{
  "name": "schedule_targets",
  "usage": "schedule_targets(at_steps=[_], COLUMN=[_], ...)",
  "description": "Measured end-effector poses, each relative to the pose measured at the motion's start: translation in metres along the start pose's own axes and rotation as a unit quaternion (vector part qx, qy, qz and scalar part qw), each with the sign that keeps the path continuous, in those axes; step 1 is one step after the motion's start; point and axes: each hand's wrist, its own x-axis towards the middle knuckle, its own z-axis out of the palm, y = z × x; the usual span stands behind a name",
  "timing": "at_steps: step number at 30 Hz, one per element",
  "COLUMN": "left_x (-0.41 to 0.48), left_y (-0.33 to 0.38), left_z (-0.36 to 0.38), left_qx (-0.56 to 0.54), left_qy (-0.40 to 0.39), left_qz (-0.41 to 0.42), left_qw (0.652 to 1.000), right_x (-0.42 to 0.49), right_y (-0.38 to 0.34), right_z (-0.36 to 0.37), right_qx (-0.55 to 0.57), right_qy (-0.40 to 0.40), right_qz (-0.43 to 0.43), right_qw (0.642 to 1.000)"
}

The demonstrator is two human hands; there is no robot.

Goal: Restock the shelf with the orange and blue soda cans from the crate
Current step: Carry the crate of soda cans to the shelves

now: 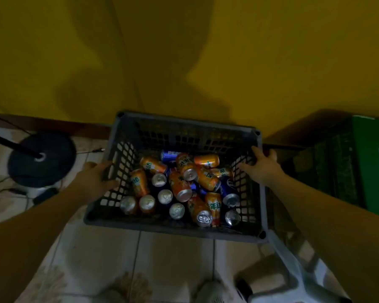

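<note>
A dark grey slatted crate [184, 127] stands on the tiled floor below me. Inside lie several orange soda cans [179, 185] and several blue soda cans [228, 190], some upright, some on their sides. My left hand [96, 178] grips the crate's left wall, thumb inside and fingers outside. My right hand [262, 166] grips the right wall near its far corner, fingers curled over the rim. No shelf is in sight.
A yellow wall [184, 51] rises right behind the crate. A round black stand base [42, 158] with a pole and cables sits at the left. A green box [372, 162] and dark crate stand at the right. A white plastic stool [293, 270] is near my feet.
</note>
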Motion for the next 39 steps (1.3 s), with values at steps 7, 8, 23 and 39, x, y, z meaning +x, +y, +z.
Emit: schedule_targets(at_steps=[7,8,23,39], left_x=[0.012,0.015,0.023,-0.085], left_y=[-0.011,-0.013,-0.012,-0.018], left_z=[0.035,0.039,0.045,-0.019], left_qx=[-0.063,-0.067,-0.140,-0.153], left_qy=[0.050,0.049,0.089,0.095], left_qz=[-0.014,-0.014,0.002,-0.037], left_qw=[0.997,0.996,0.986,0.983], right_x=[0.033,0.036,0.034,-0.076], right_y=[0.020,0.022,0.019,0.008], right_z=[0.029,0.033,0.040,0.015], right_qx=[0.046,0.052,0.115,0.121], right_qy=[-0.003,0.009,0.080,0.079], right_qz=[-0.002,-0.005,0.008,0.027], right_qw=[0.999,0.999,0.990,0.989])
